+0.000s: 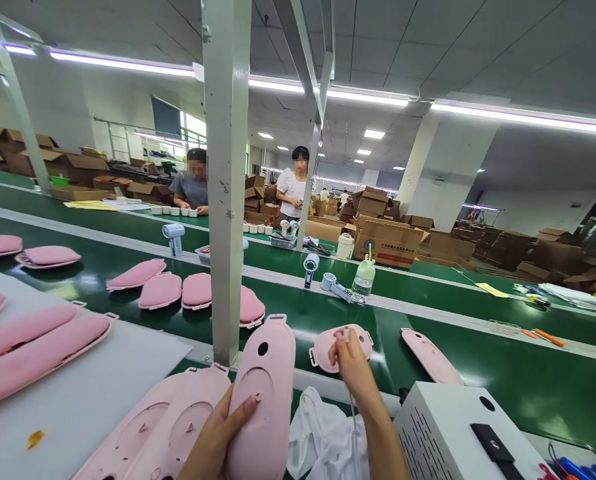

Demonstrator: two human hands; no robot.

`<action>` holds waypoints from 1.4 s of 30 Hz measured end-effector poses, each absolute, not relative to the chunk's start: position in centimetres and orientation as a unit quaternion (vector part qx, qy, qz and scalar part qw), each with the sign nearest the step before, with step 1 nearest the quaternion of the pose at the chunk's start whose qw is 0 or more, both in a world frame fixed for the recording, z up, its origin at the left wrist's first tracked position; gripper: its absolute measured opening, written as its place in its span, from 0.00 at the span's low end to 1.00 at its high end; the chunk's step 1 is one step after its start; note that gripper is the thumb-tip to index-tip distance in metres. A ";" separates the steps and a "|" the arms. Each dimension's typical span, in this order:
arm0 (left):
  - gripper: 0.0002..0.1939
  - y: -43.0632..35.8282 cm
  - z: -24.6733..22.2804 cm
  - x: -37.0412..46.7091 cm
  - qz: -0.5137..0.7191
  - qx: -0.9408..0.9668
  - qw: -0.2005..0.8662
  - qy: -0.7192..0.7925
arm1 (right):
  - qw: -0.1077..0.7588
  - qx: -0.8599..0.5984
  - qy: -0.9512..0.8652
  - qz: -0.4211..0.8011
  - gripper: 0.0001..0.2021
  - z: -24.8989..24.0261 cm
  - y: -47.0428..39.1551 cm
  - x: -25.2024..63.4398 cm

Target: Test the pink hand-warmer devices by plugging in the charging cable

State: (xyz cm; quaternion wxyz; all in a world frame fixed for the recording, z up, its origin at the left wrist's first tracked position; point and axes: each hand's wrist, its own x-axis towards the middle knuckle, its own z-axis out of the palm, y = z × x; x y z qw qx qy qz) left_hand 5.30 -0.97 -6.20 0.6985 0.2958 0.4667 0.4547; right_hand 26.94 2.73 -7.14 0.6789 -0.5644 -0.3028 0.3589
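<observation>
My left hand (pixel 225 427) is wrapped round a long pink plastic shell (pixel 265 420), held upright. The shell has a dark round hole near its top, a recessed circle below that, and a slotted loop at its end. My right hand (pixel 353 363) is raised to the right of it, fingers pinched on the small pale end of a white cable (pixel 353 427) that hangs below. Behind those fingers, another pink shell (pixel 318 348) lies on the green belt. Two more pink shells (pixel 148 420) lean side by side left of my left hand.
A metal post (pixel 227 200) stands just ahead. Several padded pink pieces (pixel 161 291) lie along the green belt (pixel 538 380). A white box (pixel 458 433) and white cloth (pixel 311 427) are near my right arm. Handheld fans (pixel 311 267) and a bottle (pixel 364 277) stand beyond; two people work opposite.
</observation>
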 end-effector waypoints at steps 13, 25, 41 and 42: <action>0.53 -1.9 -5.1 3.9 0.481 0.294 0.692 0.450 | 0.345 -0.556 -0.659 0.371 0.13 0.8 -5.9 21.8; 0.58 -2.0 -4.7 3.0 0.465 0.379 0.670 0.438 | 0.294 -0.566 -0.681 0.360 0.14 0.9 -6.0 21.8; 0.36 -1.9 -4.8 2.8 0.462 0.530 0.514 0.491 | 0.267 -0.552 -0.667 0.423 0.13 0.6 -5.1 21.9; 0.36 -1.9 -4.7 2.8 0.461 0.527 0.518 0.490 | 0.265 -0.555 -0.666 0.422 0.12 0.5 -5.0 21.8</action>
